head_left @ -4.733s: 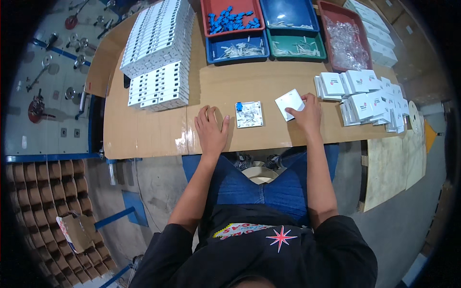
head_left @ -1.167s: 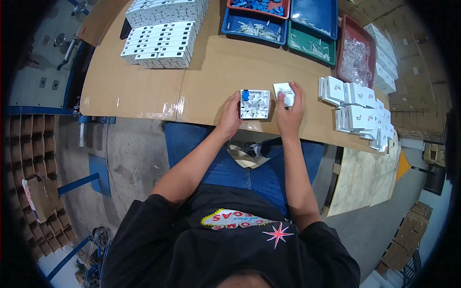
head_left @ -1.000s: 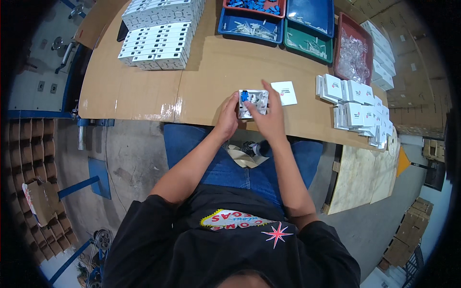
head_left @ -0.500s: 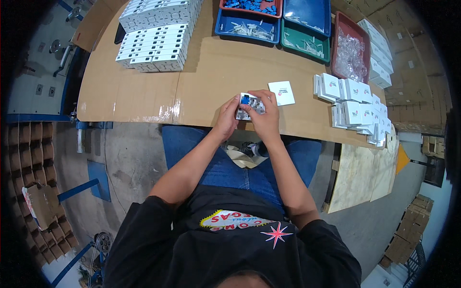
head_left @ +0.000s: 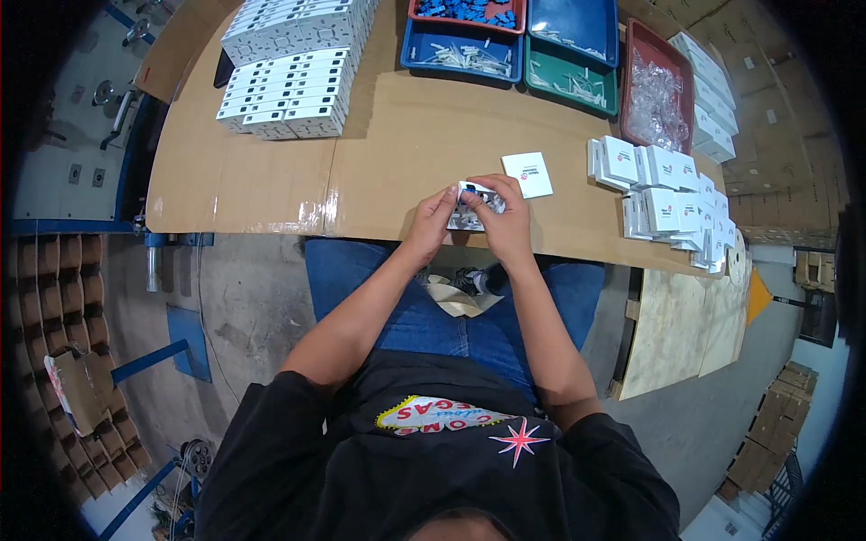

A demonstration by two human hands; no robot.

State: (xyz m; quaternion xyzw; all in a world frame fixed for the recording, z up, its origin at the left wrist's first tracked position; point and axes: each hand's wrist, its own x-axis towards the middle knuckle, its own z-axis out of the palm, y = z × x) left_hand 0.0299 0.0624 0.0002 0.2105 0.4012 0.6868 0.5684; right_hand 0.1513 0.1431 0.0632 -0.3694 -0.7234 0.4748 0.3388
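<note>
Both my hands hold a small white square part [head_left: 470, 208] with blue bits on it, just above the near edge of the cardboard-covered table [head_left: 379, 171]. My left hand [head_left: 432, 219] grips its left side. My right hand [head_left: 506, 219] covers its right side, fingers curled over the top. A single white square card [head_left: 528, 174] lies flat on the cardboard just beyond my right hand.
Stacks of white parts [head_left: 293, 68] sit at the far left. Coloured trays stand at the back: blue [head_left: 465, 56], dark blue [head_left: 575, 27], green [head_left: 571, 83], red with clear bags [head_left: 657, 90]. Piles of small white boxes [head_left: 663, 194] lie to the right.
My hands brought the white part from flat on the table up between them. My right hand let go of the white card, which now lies on the cardboard.
</note>
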